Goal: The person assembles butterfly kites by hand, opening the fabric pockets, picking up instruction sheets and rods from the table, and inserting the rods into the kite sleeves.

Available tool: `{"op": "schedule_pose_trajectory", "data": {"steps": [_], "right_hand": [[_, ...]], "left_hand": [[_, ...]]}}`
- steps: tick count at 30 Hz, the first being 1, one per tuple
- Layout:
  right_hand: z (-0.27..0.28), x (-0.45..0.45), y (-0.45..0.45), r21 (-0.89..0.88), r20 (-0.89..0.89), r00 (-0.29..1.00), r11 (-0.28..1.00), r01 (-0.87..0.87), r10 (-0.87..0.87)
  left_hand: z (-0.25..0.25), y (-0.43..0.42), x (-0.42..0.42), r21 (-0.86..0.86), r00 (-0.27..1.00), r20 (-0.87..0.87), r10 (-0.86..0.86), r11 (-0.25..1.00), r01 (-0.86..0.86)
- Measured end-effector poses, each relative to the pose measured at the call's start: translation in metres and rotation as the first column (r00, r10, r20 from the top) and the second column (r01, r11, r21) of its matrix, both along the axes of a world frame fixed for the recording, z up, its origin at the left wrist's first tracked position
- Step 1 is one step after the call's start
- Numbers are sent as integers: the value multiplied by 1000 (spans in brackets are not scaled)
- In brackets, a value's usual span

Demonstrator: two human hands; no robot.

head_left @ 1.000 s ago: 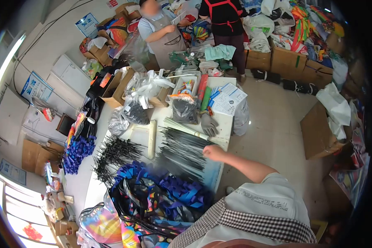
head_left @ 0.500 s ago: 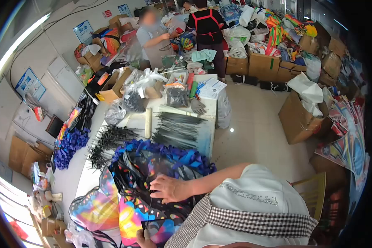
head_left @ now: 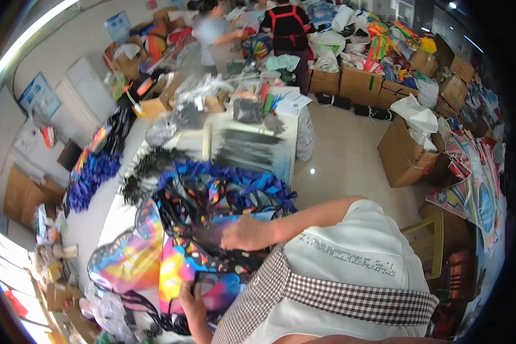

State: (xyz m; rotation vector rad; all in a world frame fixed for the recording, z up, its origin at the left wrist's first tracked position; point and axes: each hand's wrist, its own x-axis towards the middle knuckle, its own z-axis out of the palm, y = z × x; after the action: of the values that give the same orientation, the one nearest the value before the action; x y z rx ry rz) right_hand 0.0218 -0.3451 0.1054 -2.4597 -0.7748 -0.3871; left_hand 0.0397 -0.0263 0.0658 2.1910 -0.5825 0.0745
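A pile of butterfly-patterned printed fabric [head_left: 172,269], in yellow, pink, blue and black, lies on the near end of the white table, with purple-blue ribbon bunches [head_left: 212,172] along its far edge. My right hand [head_left: 246,233] is over the middle of the pile with its fingers curled in; blur hides what they hold. Lower down, my left hand [head_left: 192,303] grips the near part of the fabric, thumb and fingers around a dark fold. Black straps hang below the fabric at its near side.
Beyond the pile, thin black rods [head_left: 246,150] and a bundle of black strips [head_left: 149,172] lie on the table [head_left: 289,166]. Bagged parts stand behind them. Two people work at the back. A cardboard box [head_left: 407,155] and a chair [head_left: 433,246] are at right.
My right hand has moved a little right and up, its fingers more curled. My left hand has risen further into view. The thin black cord between them no longer shows. The view has shifted slightly.
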Motion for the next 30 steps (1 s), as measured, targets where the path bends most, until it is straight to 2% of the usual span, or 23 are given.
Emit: {"op": "schedule_pose_trajectory", "data": {"steps": [1, 2, 3, 4, 5, 6, 7, 8, 10, 11, 14, 15, 19, 23, 26, 28, 30], "right_hand": [[5, 3, 4, -64, 85, 996, 998, 24, -19], [9, 10, 7, -53, 119, 993, 999, 1, 5], [10, 20, 14, 67, 89, 996, 998, -18, 12], [8, 32, 17, 123, 86, 995, 990, -63, 52], [-2, 49, 16, 198, -84, 995, 979, -37, 55], [6, 59, 19, 119, -187, 982, 993, -2, 24], [8, 70, 20, 224, -361, 931, 974, 28, 56], [14, 81, 19, 120, -424, 905, 991, 64, -7], [12, 98, 20, 161, -346, 937, 987, 11, 46], [14, 100, 22, 162, -364, 929, 987, -10, 69], [21, 103, 28, 120, -451, 892, 987, 107, -41], [21, 103, 31, 118, -456, 889, 987, 105, -40], [19, 104, 35, 96, -382, 921, 988, 120, -75], [21, 105, 37, 87, -264, 964, 994, 62, -37], [30, 103, 41, 33, -12, 1000, 999, 20, -19], [31, 104, 39, -63, 209, 972, 994, -92, 104], [28, 99, 49, 5, -6, 976, 977, -215, 215]], "left_hand": [[5, 3, 8, 53, 999, -37, 17, 998, -15], [8, 6, 17, 32, 999, 35, -23, 999, 22], [7, 8, 26, -79, 1000, -23, -17, 997, 16], [3, 13, 35, -53, 999, -25, -34, 998, 32], [14, 9, 40, -16, 996, -44, -80, 997, 80], [19, 6, 46, -27, 989, -107, -102, 995, 99], [15, 9, 57, -50, 975, -201, -94, 995, 85], [17, 16, 67, -8, 936, -340, -90, 996, 93], [13, 22, 86, -69, 914, -377, -151, 988, 135], [9, 25, 89, -70, 910, -395, -128, 992, 109], [1, 30, 98, -336, 829, -496, -259, 937, 92], [2, 33, 99, -338, 827, -500, -258, 937, 88], [2, 43, 104, -342, 849, -467, -248, 936, 85], [-2, 50, 105, -402, 838, -474, -270, 913, 67], [0, 43, 101, -227, 923, -342, -178, 969, 103], [8, 35, 95, -22, 969, -186, -160, 987, 158], [14, 18, 87, -35, 960, -172, -222, 975, 220]]}}
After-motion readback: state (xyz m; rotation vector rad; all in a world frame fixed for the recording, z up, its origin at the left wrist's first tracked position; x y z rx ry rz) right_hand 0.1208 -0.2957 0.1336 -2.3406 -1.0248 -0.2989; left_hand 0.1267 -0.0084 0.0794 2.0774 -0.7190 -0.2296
